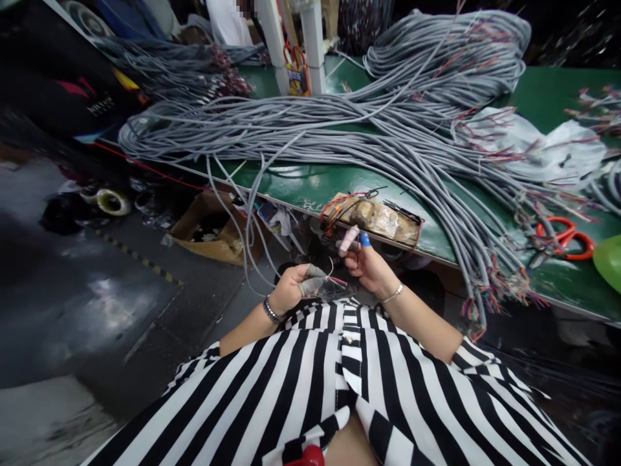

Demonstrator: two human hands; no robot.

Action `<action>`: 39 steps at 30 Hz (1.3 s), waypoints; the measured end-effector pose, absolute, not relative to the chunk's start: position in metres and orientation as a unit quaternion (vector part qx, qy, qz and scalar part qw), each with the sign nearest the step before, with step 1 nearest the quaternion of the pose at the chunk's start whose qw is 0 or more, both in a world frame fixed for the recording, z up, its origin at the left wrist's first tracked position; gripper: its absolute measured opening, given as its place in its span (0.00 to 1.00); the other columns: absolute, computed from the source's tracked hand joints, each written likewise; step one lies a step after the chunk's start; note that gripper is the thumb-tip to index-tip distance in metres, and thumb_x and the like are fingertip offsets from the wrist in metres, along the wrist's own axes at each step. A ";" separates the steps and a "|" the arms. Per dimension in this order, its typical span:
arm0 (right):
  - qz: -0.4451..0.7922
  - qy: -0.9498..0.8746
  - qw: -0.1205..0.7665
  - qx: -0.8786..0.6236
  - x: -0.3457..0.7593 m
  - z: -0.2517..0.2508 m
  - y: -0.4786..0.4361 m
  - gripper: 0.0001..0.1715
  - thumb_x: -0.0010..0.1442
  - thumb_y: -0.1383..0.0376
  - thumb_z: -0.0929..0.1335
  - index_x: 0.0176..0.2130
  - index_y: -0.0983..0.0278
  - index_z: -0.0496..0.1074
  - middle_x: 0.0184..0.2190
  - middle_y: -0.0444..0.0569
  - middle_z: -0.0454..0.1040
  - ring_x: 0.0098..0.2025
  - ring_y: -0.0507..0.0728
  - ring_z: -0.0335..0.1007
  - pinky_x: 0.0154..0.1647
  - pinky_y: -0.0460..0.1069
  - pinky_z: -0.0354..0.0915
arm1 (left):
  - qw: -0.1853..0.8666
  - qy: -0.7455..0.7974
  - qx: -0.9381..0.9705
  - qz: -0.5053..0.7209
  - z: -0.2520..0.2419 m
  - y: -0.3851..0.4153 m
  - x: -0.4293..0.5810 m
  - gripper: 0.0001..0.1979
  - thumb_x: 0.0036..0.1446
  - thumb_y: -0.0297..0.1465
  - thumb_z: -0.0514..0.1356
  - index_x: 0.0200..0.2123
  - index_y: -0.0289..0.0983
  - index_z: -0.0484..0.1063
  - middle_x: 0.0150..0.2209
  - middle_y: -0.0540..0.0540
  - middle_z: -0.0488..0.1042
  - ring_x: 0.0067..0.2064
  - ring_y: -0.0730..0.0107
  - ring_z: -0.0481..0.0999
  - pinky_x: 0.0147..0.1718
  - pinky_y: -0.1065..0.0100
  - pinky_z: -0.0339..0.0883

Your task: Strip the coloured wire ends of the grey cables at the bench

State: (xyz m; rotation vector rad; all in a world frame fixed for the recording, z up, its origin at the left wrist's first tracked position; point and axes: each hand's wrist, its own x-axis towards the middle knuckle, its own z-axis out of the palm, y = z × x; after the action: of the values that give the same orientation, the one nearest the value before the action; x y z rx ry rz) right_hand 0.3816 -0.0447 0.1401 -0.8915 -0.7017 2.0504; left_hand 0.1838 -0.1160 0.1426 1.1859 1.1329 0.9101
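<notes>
My left hand [292, 288], with grey covers on its finger and thumb, pinches the end of a grey cable. Thin coloured wires [338, 282] fan out of that end toward the right. The cable [250, 239] loops down from the bench on the left. Close by on the right, my right hand [369, 268] is raised apart from the wires. One of its fingers has a pinkish-white wrap, another digit a blue one; these two stand apart and the other fingers are loosely curled. I see nothing held there.
Large bundles of grey cable [291, 145] cover the green bench [310, 181]. At its front edge sits a taped block [378, 219] with tools and wires. Orange-handled scissors [563, 238] lie at right. A cardboard box [208, 239] stands under the bench, left.
</notes>
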 end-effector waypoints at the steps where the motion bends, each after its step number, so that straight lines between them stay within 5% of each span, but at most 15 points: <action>1: 0.806 -0.285 0.387 -0.347 0.381 0.143 -0.043 0.31 0.50 0.40 0.67 0.34 0.64 0.69 0.27 0.44 0.69 0.18 0.43 0.44 0.14 0.42 0.31 | 0.587 0.488 0.509 0.397 0.144 -0.113 0.183 0.18 0.47 0.43 0.66 0.33 0.32 0.73 0.19 0.52 0.69 0.19 0.81 0.64 0.17 0.78 0.56; 16: 0.743 -0.292 0.440 -0.411 0.375 0.157 -0.038 0.30 0.41 0.45 0.75 0.28 0.65 0.66 0.19 0.39 0.62 0.17 0.43 0.45 0.14 0.41 0.36 | 0.570 0.476 0.495 0.451 0.154 -0.073 0.209 0.18 0.47 0.42 0.67 0.32 0.32 0.72 0.19 0.52 0.70 0.18 0.82 0.64 0.17 0.78 0.58; 39: 0.777 -0.251 0.434 -0.381 0.391 0.136 -0.044 0.29 0.49 0.43 0.70 0.36 0.65 0.70 0.28 0.47 0.73 0.18 0.44 0.50 0.13 0.42 0.35 | 0.588 0.523 0.496 0.367 0.135 -0.126 0.193 0.15 0.50 0.40 0.64 0.33 0.32 0.73 0.19 0.52 0.69 0.18 0.81 0.62 0.17 0.78 0.56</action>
State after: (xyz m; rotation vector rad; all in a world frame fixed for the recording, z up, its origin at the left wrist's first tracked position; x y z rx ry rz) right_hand 0.3908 -0.0443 0.1356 -0.9498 -0.6247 1.9337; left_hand 0.1931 -0.1261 0.1347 1.1555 1.2189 0.8544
